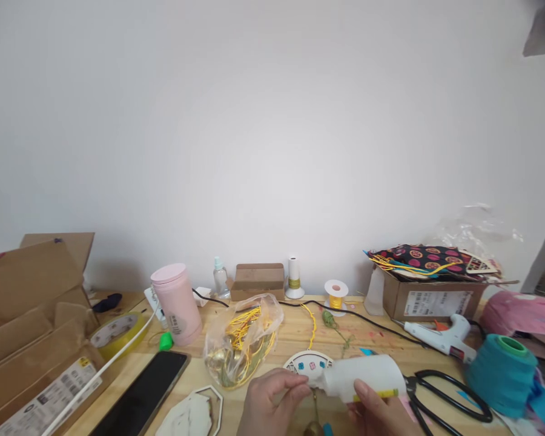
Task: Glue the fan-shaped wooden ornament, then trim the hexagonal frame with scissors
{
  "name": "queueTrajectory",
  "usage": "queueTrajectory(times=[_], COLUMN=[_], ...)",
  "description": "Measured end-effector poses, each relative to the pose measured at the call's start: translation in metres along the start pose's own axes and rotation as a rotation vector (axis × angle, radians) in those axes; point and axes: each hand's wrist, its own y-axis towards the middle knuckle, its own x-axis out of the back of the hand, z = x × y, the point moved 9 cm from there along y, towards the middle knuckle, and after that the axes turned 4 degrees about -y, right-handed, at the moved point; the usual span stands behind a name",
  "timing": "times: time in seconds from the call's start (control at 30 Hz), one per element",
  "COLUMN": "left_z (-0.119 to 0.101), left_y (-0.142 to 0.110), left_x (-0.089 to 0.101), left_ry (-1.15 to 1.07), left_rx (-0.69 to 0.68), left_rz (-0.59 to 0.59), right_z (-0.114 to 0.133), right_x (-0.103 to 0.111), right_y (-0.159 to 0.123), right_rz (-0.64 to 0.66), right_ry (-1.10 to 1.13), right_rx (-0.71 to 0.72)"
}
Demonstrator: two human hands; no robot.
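My right hand (pixel 375 409) grips a white plastic squeeze bottle (pixel 367 374), tilted nearly sideways with its narrow tip toward the left. At that tip, the thumb and forefinger of my left hand (pixel 272 399) are pinched together; whether a small cap is between them I cannot tell. Just behind the bottle lies a pale round-edged ornament (pixel 307 358) with small blue and pink flowers, partly covered by the bottle and my fingers. A yellow braided cord (pixel 312 330) runs from its top. Below the bottle, a bead-like brownish thing (pixel 313 429) shows at the frame edge.
Left are a cardboard box (pixel 40 351), tape roll (pixel 118 333), phone (pixel 143 393), pink cup (pixel 177 306) and bag of yellow cords (pixel 247 336). Right are black-handled scissors (pixel 452 387), a glue gun (pixel 445 339), teal thread cone (pixel 502 372) and a filled box (pixel 431 297).
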Motion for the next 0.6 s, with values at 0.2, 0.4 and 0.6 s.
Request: queueTrajectory(times=[0.2, 0.4, 0.6], left_z=[0.019, 0.013, 0.005], left_y=[-0.004, -0.005, 0.007], left_x=[-0.012, -0.015, 0.017], left_ry=[-0.18, -0.252, -0.115], left_rx=[0.268, 0.296, 0.16], left_rz=[0.036, 0.207, 0.116], right_z=[0.022, 0.021, 0.026], right_x=[0.001, -0.006, 0.007], right_y=[-0.007, -0.009, -0.006], right_rz=[-0.055, -0.031, -0.096], right_ry=[-0.143, -0.078, -0.058], right_rx=[0.196, 0.112, 0.068])
